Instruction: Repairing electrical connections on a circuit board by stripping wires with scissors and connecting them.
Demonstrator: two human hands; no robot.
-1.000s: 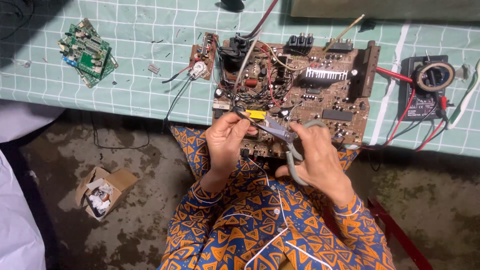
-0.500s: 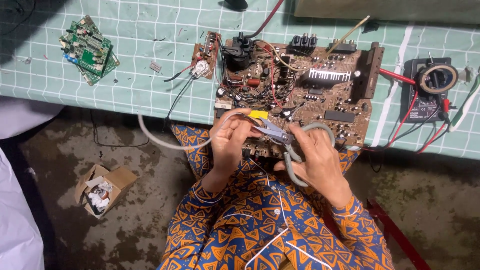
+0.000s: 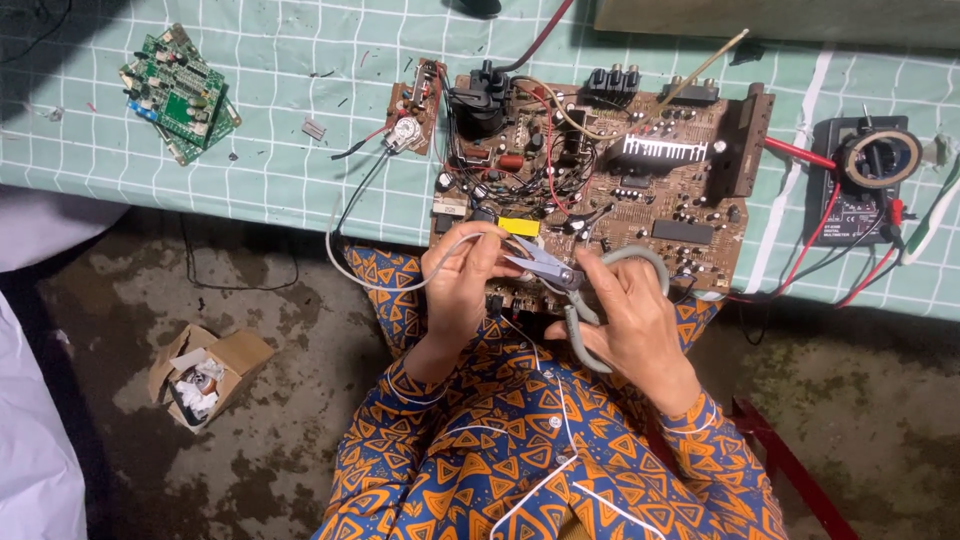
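Observation:
A large brown circuit board [image 3: 640, 170] lies at the table's near edge, right in front of me. My left hand [image 3: 462, 275] pinches the end of a thin white wire [image 3: 345, 265] that loops out to the left. My right hand [image 3: 630, 320] grips grey-handled scissors [image 3: 575, 300]. Their blades point left and meet the wire at my left fingertips, just below a yellow part on the board. My sleeves are orange and blue patterned.
A green checked cloth [image 3: 260, 150] covers the table. On it lie a small green circuit board [image 3: 178, 92] at the far left, a small brown board [image 3: 415, 105] with wires, and a black multimeter [image 3: 860, 180] with red probe leads at the right. A cardboard box [image 3: 205, 372] sits on the floor.
The white wire loop has swung out wider to the left. The scissors' blades have closed in on the wire at my left fingertips. Both hands stay in about the same place.

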